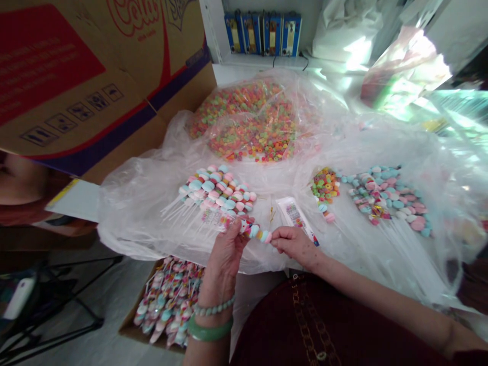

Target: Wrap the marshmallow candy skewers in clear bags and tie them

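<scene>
Between my two hands a marshmallow skewer (260, 235) lies roughly level, its pastel sweets in a row with a printed clear wrapper at the left end. My left hand (231, 239) is closed round the wrapper end. The fingertips of my right hand (292, 243) pinch the pink sweet at the other end. Just beyond, a pile of marshmallow skewers (217, 189) rests with white sticks pointing toward me. A flat printed wrapper (295, 216) lies above my right hand, with a gold twist tie (272, 214) beside it.
Clear plastic sheeting (129, 203) covers the table. Large bags of fruit-coloured rings (251, 122) lie at the back. More skewers (396, 195) and loose rings (325, 184) are at right. A big carton (114, 76) stands left; a box of wrapped skewers (170, 300) sits below the table edge.
</scene>
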The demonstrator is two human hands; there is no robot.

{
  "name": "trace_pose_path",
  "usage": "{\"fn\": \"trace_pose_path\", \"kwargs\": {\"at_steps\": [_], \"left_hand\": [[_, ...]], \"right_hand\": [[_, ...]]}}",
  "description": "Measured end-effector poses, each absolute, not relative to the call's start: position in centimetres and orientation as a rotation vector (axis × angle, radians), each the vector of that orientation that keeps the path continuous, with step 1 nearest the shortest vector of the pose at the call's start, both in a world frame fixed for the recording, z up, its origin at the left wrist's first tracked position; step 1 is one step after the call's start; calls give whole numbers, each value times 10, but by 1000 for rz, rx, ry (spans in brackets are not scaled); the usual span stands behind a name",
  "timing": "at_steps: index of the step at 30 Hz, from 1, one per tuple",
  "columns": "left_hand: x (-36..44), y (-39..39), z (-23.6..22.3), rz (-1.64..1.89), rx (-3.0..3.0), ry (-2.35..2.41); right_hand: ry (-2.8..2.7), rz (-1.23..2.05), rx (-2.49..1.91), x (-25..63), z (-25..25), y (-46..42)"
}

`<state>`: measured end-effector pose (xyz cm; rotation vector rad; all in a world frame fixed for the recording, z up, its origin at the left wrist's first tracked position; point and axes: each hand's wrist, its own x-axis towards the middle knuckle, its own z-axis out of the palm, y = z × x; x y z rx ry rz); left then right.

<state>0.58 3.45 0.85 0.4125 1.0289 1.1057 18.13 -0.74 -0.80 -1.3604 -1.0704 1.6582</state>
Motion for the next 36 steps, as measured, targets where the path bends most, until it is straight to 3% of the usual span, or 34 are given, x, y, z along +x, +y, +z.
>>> {"fn": "trace_pose_path", "kwargs": {"at_steps": [3, 10, 18, 26, 32, 36], "left_hand": [[6, 38, 5, 1212, 353, 1043], [12, 41, 13, 1273, 317, 973], [9, 38, 9, 1277, 414, 1074], [11, 35, 15, 1280, 350, 1041], [9, 39, 16, 1228, 201, 972], [15, 34, 11, 1278, 401, 1018]], "right_hand": [[-1194, 1572, -1406, 180, -1, -10], [-674, 2134, -1147, 177, 6, -11], [-1216, 1420, -1520, 183, -9, -5], [-1791, 816, -1605, 192, 0, -10], [-1768, 887, -1531, 192, 1, -9], [-1803, 842, -1546, 193, 0, -11]]}}
